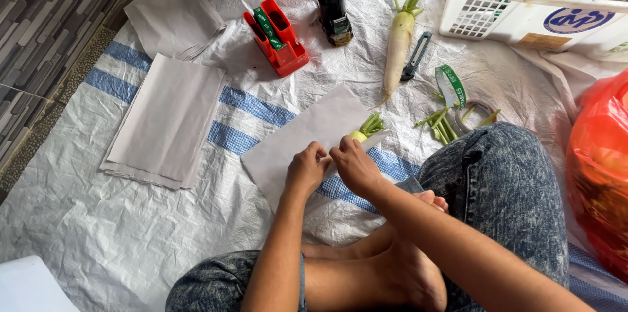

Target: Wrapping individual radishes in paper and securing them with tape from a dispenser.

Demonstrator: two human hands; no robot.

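Observation:
A white radish with cut green stalks lies on a grey sheet of paper on the woven mat; only its top end shows. My left hand and my right hand are side by side on the near edge of that sheet, fingers curled over paper and radish. Both hands hide the body of the radish.
A second white radish lies farther off beside a utility knife. A red tape dispenser, a black dispenser, stacked grey paper, green tape, cut stalks, a white basket and a red bag surround me.

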